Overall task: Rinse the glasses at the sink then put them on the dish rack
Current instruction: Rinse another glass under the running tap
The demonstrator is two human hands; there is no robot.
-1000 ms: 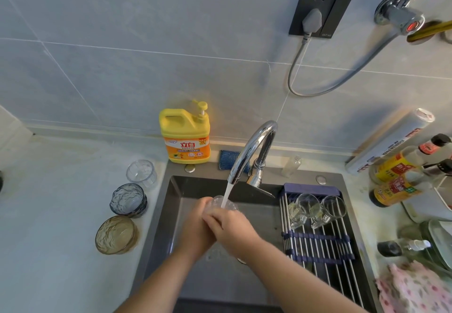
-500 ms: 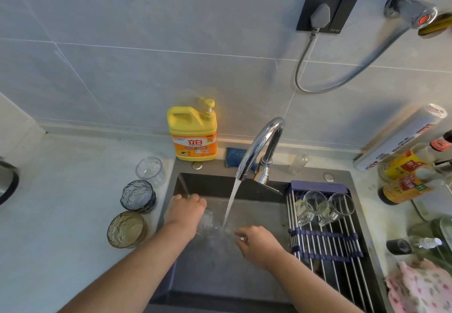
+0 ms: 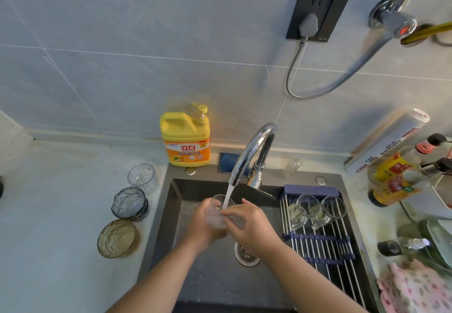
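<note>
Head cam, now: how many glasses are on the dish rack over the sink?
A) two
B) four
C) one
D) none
A: a left glass and a right glass lie side by side at the far end of the dish rack; the third glass is under the tap, over the sink.
</note>
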